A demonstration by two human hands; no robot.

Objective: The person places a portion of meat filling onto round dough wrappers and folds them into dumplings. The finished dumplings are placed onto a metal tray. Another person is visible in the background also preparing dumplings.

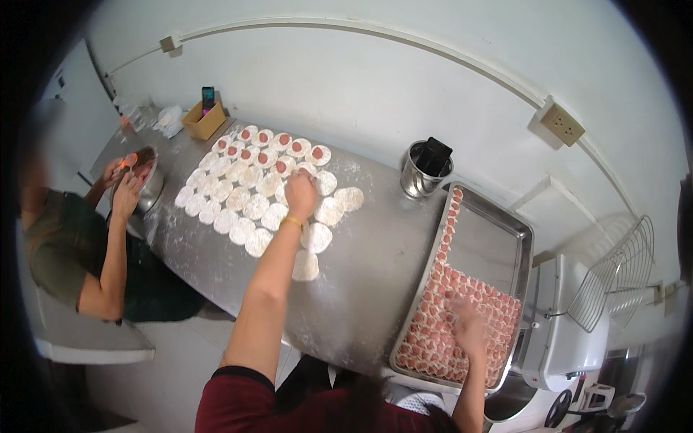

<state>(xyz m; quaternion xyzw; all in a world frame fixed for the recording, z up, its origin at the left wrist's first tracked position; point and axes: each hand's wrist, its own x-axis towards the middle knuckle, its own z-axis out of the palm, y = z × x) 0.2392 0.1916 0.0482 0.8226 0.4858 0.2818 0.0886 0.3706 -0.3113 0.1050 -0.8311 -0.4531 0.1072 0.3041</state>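
Note:
Rows of floured round dumpling wrappers [255,206] cover the steel table, and those at the far side carry a dab of pink filling [281,167]. My left hand [301,193] reaches over the right part of these rows, its fingers drawn together on a wrapper [307,169]; the fingertips are partly hidden. Over the metal tray [529,254] at the right is my right hand [469,326], smeared by motion, so its fingers cannot be read. Open-topped dumplings [433,346] fill the near part of that tray closely, and a narrow line of them runs up its left side.
At the left, a co-worker's hands [127,189] hold an orange-tipped utensil [130,159] by a metal bowl [152,189] of filling. A cardboard box [204,123] with a phone stands at the back. A steel pot [419,177] holds a black object; a white machine [570,317] with a wire guard is right.

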